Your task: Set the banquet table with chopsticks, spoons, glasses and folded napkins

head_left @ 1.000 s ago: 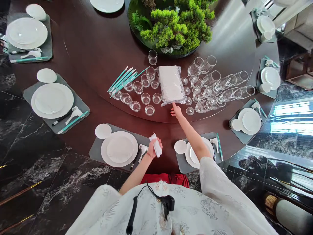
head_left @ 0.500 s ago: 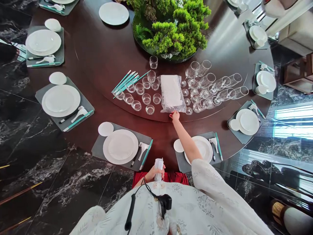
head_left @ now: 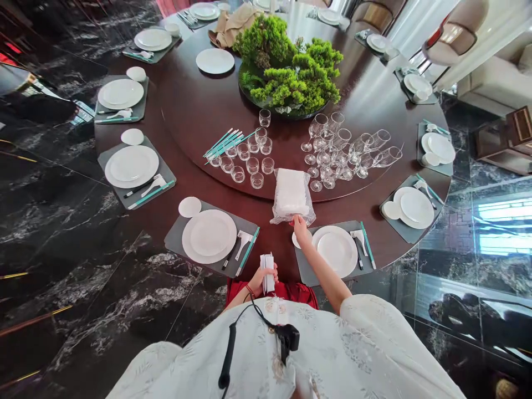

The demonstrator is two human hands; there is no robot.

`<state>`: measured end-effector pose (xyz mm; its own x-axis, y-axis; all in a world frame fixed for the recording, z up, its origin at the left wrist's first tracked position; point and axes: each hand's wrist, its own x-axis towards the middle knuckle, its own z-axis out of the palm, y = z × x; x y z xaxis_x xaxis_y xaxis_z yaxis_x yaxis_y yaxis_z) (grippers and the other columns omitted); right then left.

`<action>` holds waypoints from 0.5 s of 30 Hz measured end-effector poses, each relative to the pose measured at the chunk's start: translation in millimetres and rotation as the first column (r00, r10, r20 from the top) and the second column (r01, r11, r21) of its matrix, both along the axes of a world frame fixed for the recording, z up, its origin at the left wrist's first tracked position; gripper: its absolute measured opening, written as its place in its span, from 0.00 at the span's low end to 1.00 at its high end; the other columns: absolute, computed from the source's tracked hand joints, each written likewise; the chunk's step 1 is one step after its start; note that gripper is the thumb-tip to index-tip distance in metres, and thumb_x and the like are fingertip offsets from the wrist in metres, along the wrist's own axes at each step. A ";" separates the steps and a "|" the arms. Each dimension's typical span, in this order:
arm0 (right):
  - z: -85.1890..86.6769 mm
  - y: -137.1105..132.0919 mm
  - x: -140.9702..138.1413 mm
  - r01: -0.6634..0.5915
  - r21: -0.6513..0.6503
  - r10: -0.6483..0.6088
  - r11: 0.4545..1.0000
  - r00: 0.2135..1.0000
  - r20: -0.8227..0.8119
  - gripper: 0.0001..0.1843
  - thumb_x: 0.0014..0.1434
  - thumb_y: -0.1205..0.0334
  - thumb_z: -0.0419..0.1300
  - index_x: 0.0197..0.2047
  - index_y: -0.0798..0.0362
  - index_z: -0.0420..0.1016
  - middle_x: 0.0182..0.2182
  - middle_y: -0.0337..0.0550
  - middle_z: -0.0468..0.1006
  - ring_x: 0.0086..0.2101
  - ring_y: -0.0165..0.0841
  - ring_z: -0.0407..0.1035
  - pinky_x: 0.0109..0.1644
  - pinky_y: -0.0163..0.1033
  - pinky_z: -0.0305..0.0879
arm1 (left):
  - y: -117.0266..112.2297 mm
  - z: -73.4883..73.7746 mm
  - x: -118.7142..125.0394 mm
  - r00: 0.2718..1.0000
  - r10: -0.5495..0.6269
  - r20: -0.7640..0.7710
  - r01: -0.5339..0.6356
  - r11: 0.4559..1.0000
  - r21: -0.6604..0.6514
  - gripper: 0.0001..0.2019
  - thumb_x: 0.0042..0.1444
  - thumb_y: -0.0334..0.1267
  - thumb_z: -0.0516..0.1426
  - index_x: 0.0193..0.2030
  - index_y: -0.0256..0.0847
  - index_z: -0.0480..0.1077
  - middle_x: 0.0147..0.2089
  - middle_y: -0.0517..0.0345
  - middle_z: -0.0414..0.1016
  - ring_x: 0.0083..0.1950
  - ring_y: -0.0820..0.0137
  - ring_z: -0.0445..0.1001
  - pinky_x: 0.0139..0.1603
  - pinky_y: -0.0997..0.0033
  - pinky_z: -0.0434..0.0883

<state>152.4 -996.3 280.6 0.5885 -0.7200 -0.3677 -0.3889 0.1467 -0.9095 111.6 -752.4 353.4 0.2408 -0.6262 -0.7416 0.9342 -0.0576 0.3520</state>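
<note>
In my left hand [head_left: 258, 280], held low before my body, is a small bundle of white paper packets [head_left: 267, 271], with fingers wrapped round it. My right hand [head_left: 300, 226] reaches forward and pinches the near edge of a clear plastic bag [head_left: 293, 194] holding a white stack, perhaps napkins. The bag straddles the near edge of the turntable [head_left: 187, 127]. Below my right forearm is a place setting with a white plate [head_left: 336, 250] and a small white dish [head_left: 302, 239]. To the left lies another setting with a plate [head_left: 209, 236] on a grey placemat [head_left: 177, 239].
Several small glass cups [head_left: 251, 165] and turquoise-and-white sticks [head_left: 224, 143] stand left of the bag. Several stemmed glasses [head_left: 341, 138] crowd its right. A green miniature-tree centerpiece [head_left: 291, 72] fills the middle of the round table. Chairs [head_left: 451, 33] stand beyond.
My right hand has drawn the plastic bag toward me, from on the turntable to partly over its near edge. My left hand still holds the bundle. The view has tilted up.
</note>
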 end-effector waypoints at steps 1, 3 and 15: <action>9.3 -2.2 -1.9 -0.046 -0.073 0.048 0.996 0.999 0.021 0.21 0.61 0.40 0.51 0.26 0.48 0.58 0.26 0.35 0.61 0.30 0.31 0.59 0.41 0.39 0.67 | -0.7 0.8 -5.9 1.000 0.017 0.022 -0.016 1.000 -0.003 0.15 0.32 0.41 0.66 0.30 0.47 0.71 0.23 0.63 0.64 0.24 0.73 0.65 0.30 0.64 0.67; 32.0 -12.3 3.4 -0.118 -0.206 0.134 0.971 0.989 0.063 0.24 0.62 0.38 0.49 0.26 0.48 0.58 0.25 0.36 0.61 0.30 0.32 0.58 0.41 0.39 0.64 | -2.9 3.4 -18.1 0.996 0.052 0.073 -0.051 0.998 -0.020 0.16 0.33 0.41 0.66 0.32 0.46 0.70 0.22 0.64 0.63 0.23 0.74 0.64 0.29 0.65 0.66; 164.0 -11.3 -43.5 -0.463 -0.334 0.568 0.821 0.719 0.401 0.31 0.66 0.31 0.54 0.27 0.50 0.63 0.29 0.39 0.66 0.34 0.32 0.61 0.45 0.39 0.63 | 28.7 46.8 -34.7 0.541 0.395 0.743 -0.465 0.876 -0.128 0.17 0.44 0.47 0.66 0.36 0.38 0.71 0.29 0.59 0.75 0.24 0.74 0.69 0.25 0.73 0.66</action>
<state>108.9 -1007.6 444.6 0.9470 -0.2772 0.1625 0.1244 -0.1498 -0.9809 76.8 -723.7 400.2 0.9412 -0.2489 -0.2283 0.2849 0.2217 0.9326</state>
